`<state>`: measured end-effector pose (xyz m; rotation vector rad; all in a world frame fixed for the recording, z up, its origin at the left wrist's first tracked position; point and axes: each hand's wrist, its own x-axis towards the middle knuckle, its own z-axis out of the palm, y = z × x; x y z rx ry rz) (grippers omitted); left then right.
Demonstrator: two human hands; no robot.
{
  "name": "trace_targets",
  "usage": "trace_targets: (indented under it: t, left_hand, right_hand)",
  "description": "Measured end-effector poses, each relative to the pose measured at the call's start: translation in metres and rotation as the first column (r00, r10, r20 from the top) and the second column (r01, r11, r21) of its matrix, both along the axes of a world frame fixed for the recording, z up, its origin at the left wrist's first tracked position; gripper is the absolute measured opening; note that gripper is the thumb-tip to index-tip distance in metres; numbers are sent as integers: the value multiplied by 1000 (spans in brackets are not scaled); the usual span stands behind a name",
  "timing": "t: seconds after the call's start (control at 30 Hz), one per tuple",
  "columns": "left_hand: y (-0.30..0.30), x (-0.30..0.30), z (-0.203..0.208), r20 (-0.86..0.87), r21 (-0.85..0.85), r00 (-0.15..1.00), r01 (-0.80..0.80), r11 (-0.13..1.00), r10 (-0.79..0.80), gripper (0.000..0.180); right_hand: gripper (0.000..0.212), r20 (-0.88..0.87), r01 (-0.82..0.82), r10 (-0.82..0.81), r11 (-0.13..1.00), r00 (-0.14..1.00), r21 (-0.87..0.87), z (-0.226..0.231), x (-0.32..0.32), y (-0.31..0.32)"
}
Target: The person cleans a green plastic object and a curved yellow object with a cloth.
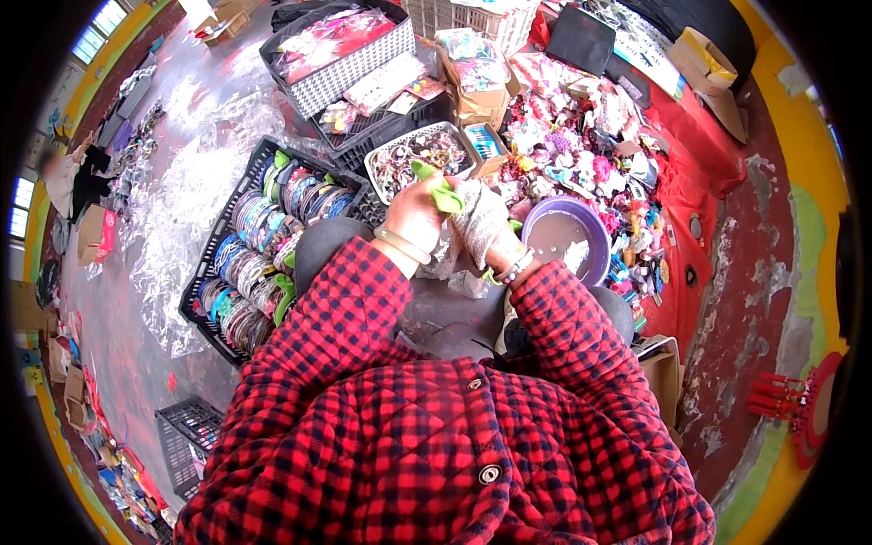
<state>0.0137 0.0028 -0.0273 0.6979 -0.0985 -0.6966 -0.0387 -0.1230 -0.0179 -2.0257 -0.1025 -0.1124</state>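
Observation:
My left hand (411,218) is closed on a bright green fabric piece (438,187), whose ends stick out past the fingers. Close beside it, my right hand (502,249) is closed around a greyish-white cloth (480,216) that covers most of its fingers. The cloth and the green piece are nearly touching; whether they meet is hidden. A purple basin (603,238) of cloudy water stands by my right wrist, with a white scrap in it. Beyond my hands is a white basket (373,171) of small hair accessories. A black crate (202,320) with rows of rolled headbands (257,219) lies left of my knee.
Piled hair accessories (595,136) cover red cloth (683,182) on the right. A grey crate (359,56) of bagged goods, a cardboard box (480,104) and a small box of blue items (487,143) stand ahead. Clear plastic wrap (173,245) spreads leftward. Another person (68,177) is far left.

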Motion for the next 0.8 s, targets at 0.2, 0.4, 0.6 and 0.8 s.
trace_targets:
  t: [0.2,0.4,0.6,0.8]
  left_hand:
    - [9,13,22,-123,-75,985,-132,988,123,22]
    - [16,21,24,-80,-345,995,-84,935,60,26]
    - [18,21,38,215,-178,957,-160,971,197,32]
    - [6,4,35,454,23,888,-92,996,71,27]
  right_hand:
    - [33,248,-54,153,930,956,-364,-14,-6,-6]
    - [35,210,-100,311,744,927,-660,-16,-2,-19]
    - [28,-554,465,83,451,828,762,9,-3,-39]
    - [27,-285,234,188,254,940,938,20,-6,-23]
